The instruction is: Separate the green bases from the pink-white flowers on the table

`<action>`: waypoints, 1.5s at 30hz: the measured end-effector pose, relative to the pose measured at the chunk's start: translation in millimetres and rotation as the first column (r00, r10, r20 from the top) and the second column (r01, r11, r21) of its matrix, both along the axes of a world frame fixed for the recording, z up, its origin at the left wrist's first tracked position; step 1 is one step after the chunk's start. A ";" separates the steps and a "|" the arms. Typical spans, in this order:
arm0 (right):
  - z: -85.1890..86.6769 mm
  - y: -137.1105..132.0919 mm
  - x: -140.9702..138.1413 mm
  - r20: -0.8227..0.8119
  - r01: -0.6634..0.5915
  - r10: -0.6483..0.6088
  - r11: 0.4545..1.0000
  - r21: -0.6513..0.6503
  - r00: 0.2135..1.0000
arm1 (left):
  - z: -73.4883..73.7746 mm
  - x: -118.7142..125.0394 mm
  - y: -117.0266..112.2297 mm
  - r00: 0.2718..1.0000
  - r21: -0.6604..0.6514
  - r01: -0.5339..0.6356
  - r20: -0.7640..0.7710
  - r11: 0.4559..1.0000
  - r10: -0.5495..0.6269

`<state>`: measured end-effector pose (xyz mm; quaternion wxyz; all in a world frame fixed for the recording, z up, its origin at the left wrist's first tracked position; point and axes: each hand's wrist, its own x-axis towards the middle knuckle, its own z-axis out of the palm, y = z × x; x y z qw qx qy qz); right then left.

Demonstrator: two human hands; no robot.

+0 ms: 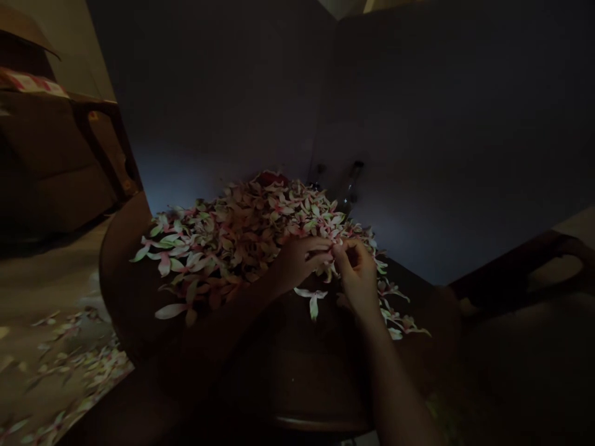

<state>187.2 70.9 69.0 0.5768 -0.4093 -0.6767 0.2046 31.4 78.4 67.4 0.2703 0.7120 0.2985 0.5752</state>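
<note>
A large heap of pink, white and pale green petal-shaped flower pieces [246,235] covers the dark table. At its near right edge my two hands meet, fingertips close together. My left hand [300,263] reaches in from the left, its fingers pinched at a small pink-and-white flower piece [335,246]. My right hand [360,275] is curled, thumb and forefinger pinching the same piece from the right. Much of it is hidden by the fingers. Just below the hands, a single three-petalled flower piece [313,301] lies apart on the table.
Grey panels [223,93] stand upright behind the heap. A slim clear bottle [349,191] with a dark cap stands at the back. More flower pieces [100,365] lie at lower left, below the round table edge [109,272]. Cardboard boxes [56,167] are at far left. The light is dim.
</note>
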 end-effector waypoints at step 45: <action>13.7 -18.4 -3.1 -0.466 0.458 -0.191 0.683 0.569 0.864 | -8.5 -25.1 25.9 0.735 -0.506 -0.170 0.507 0.846 0.451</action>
